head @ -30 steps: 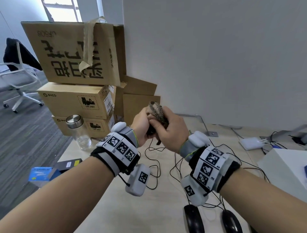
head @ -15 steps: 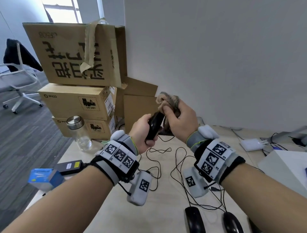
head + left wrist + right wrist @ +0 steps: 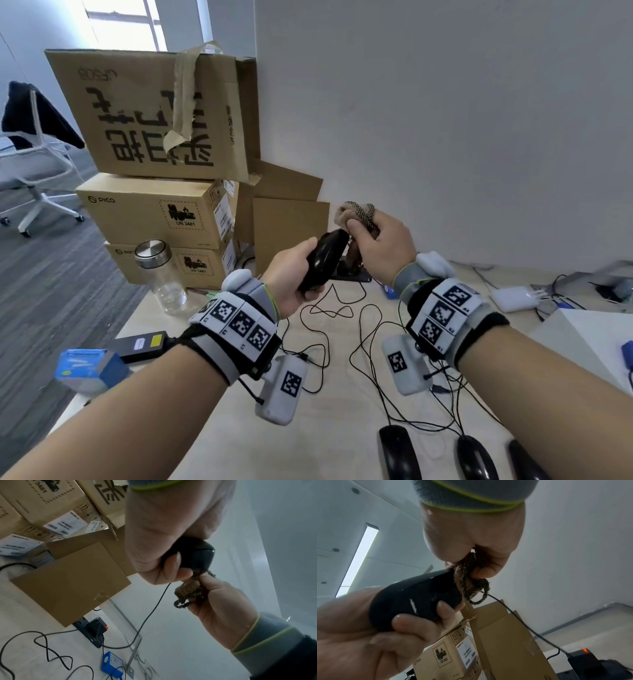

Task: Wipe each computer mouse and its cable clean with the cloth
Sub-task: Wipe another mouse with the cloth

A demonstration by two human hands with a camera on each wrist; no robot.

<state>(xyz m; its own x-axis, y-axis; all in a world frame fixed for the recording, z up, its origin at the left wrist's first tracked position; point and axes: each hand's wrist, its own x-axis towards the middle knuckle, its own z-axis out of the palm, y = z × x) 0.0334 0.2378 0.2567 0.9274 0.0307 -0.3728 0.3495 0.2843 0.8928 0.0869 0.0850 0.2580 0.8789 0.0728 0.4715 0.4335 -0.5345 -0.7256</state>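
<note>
My left hand (image 3: 294,270) grips a black computer mouse (image 3: 323,258) in the air above the table, fingers curled round its body (image 3: 412,601). My right hand (image 3: 376,240) holds a bunched brown patterned cloth (image 3: 358,210) against the mouse's front end (image 3: 197,558). The cloth (image 3: 471,582) is pinched between thumb and fingers, where the cable (image 3: 154,608) leaves the mouse and hangs down to the table. Three more black mice (image 3: 399,452) (image 3: 476,457) (image 3: 525,460) lie at the table's near edge, their cables (image 3: 370,342) tangled across the middle.
Stacked cardboard boxes (image 3: 154,116) stand at the back left, a glass jar with metal lid (image 3: 161,274) in front of them. A blue box (image 3: 89,366) and black adapter (image 3: 140,344) lie on the left, a white box (image 3: 592,346) and white charger (image 3: 513,298) on the right.
Both hands have moved apart slightly: the right hand with the cloth slid up off the mouse's body to its front end, leaving the mouse's black top exposed in the left hand.
</note>
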